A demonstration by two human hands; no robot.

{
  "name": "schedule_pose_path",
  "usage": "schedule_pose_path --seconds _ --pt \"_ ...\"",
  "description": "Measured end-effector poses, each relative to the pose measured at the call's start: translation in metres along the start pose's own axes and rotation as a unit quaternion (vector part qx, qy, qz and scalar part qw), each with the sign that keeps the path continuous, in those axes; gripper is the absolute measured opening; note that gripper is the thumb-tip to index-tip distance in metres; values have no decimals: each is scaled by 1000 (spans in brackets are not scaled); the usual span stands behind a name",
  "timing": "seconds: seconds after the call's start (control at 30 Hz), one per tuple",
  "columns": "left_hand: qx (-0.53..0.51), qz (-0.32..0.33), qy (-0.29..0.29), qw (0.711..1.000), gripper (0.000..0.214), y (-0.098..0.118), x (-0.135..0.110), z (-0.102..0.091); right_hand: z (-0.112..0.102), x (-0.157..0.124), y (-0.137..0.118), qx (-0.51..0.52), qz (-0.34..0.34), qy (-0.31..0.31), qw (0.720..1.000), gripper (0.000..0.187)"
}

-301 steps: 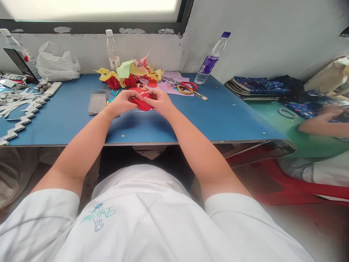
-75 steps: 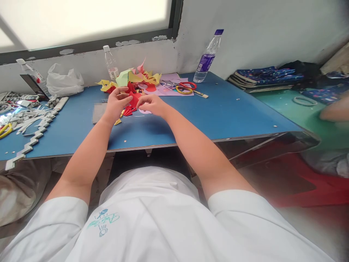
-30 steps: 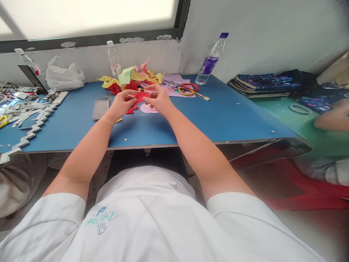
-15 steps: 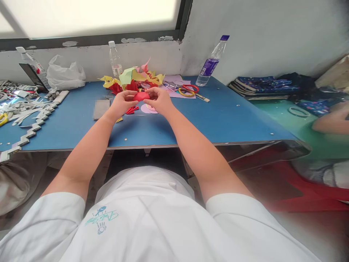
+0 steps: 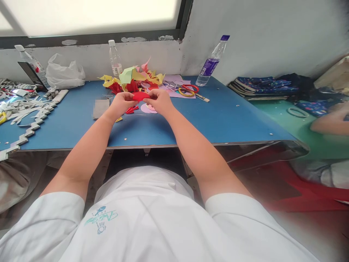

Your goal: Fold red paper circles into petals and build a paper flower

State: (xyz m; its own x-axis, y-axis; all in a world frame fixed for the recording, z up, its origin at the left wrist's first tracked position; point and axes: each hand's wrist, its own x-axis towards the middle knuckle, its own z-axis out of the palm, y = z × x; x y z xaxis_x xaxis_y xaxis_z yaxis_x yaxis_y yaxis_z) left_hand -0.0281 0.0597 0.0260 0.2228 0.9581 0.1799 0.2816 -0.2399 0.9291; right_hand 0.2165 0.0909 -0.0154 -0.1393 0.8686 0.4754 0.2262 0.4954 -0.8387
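Left hand (image 5: 120, 103) and right hand (image 5: 159, 101) both pinch red paper piece (image 5: 139, 96), one grip on each end. Paper held just above blue surface (image 5: 218, 116), between hands. Pink paper circles (image 5: 148, 108) lie under right hand. Small red paper bits (image 5: 131, 109) beside left hand. Pile of yellow and red paper scraps (image 5: 131, 78) behind hands. Scissors with red and yellow handles (image 5: 187, 89) near pile. Grey card (image 5: 100, 108) left of hands. Purple-label bottle (image 5: 211, 62) at back.
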Motion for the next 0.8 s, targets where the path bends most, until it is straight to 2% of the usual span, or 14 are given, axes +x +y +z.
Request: schedule_pose_path --seconds 0.13,0.33,0.53,0.67,0.8 --pt "-70 -8 -15 997 33 -5 5 -1 -1 -3 -9 -54 -12 5 998 37" --pt "-166 -34 -38 985 29 -3 7 0 -1 -5 -14 -10 9 -26 1000 25" --pt "-170 -42 -28 984 29 6 3 2 1 -4 -10 61 44 -20 997 39" --pt "-153 -79 -41 984 36 9 0 0 2 -4 -8 48 40 12 998 48" --pt "-163 -113 -63 978 51 7 -1 -2 3 -3 -8 30 33 51 998 44"
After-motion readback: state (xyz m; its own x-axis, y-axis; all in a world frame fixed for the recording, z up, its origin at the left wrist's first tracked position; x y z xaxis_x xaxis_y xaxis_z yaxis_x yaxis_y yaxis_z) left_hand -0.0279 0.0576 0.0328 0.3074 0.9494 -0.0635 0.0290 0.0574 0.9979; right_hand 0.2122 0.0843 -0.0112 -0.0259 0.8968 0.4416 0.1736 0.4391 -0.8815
